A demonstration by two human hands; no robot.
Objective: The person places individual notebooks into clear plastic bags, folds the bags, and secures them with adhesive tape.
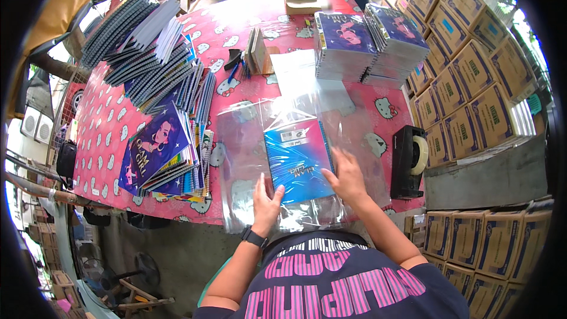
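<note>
Left hand (267,202) and right hand (348,176), both flat and wide, pressed one blue notebook (299,160) in clear wrap (248,142); two purple notebook stacks (369,44) stood behind

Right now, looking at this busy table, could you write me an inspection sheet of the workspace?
Surface: table under a pink cartoon-cat cloth.
Job's things: blue notebook lying inside a clear plastic sleeve.
Clutter: fanned notebook piles at left, two neat stacks at the back, black tape dispenser at right.
Hands: left hand and right hand press flat on the sleeve at the notebook's near corners; a dark watch sits on the left wrist.
Cables: nothing seen.
Surroundings: stacked cardboard boxes at right, another person standing beyond the table.
</note>
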